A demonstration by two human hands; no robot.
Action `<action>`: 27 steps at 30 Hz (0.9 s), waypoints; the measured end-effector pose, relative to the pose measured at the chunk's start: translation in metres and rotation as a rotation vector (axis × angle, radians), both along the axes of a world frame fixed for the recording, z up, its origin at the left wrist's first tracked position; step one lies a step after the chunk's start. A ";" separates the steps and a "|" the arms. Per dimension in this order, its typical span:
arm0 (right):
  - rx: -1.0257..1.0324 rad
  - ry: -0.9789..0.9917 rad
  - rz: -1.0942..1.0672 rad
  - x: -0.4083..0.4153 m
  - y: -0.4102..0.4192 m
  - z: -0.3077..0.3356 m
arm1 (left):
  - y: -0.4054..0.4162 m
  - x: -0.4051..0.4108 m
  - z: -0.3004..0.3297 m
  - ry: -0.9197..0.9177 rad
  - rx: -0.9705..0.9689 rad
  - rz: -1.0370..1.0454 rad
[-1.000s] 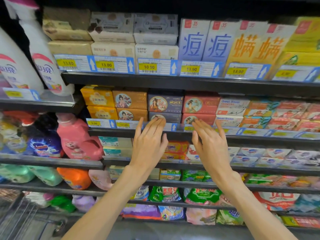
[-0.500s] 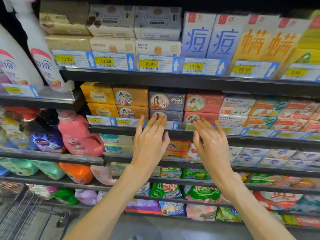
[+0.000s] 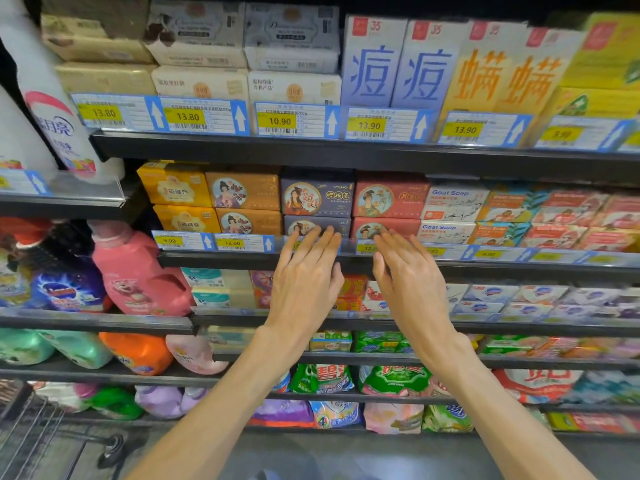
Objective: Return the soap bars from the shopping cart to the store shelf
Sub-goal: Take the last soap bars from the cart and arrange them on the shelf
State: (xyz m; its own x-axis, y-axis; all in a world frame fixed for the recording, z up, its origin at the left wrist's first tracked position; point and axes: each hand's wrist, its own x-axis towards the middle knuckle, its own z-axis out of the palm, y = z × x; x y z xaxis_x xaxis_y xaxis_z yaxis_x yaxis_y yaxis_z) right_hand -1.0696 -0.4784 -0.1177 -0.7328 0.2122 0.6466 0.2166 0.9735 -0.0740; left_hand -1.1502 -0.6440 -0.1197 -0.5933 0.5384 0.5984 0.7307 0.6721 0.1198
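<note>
Both hands are raised in front of the second shelf (image 3: 221, 261) of boxed soap bars. My left hand (image 3: 304, 282) has straight fingers whose tips reach the lower dark blue soap box (image 3: 317, 225). My right hand (image 3: 408, 285) is spread flat, fingertips at the lower red soap box (image 3: 398, 227). Neither hand holds anything. Above these sit a second dark blue box (image 3: 317, 195) and a second red box (image 3: 389, 197). Orange boxes (image 3: 244, 192) and yellow boxes (image 3: 175, 183) stand to the left. The shopping cart (image 3: 31, 431) shows only as wire at the bottom left.
Goat Soap boxes (image 3: 453, 202) stand to the right of the red ones. The top shelf (image 3: 311, 150) carries cream and white soap boxes with price tags. Detergent bottles such as a pink one (image 3: 138, 271) fill the left bays. Lower shelves hold more soap and bagged powder.
Both hands stay at the shelf edge, fingers still straight. The view has shifted slightly, and the cart edge shows more at the bottom left.
</note>
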 end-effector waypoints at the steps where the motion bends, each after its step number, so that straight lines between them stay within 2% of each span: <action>1: 0.003 -0.002 -0.006 -0.001 -0.001 0.000 | 0.000 0.001 0.000 0.004 -0.004 0.009; 11: 0.023 -0.003 0.010 -0.004 0.002 0.000 | 0.007 0.005 0.000 -0.012 -0.060 0.067; 20: -0.024 0.008 0.023 0.002 0.003 0.003 | -0.008 -0.003 -0.001 0.025 0.055 0.041; 27: -0.052 0.037 0.049 0.002 0.002 0.004 | -0.009 -0.005 -0.004 0.012 0.071 0.021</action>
State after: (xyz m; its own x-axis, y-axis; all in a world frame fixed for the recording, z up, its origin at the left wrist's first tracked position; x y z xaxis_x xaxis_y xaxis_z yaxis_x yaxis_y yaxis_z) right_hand -1.0679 -0.4765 -0.1139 -0.7191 0.2105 0.6623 0.1648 0.9775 -0.1317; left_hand -1.1550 -0.6534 -0.1232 -0.5968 0.4821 0.6415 0.7181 0.6776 0.1589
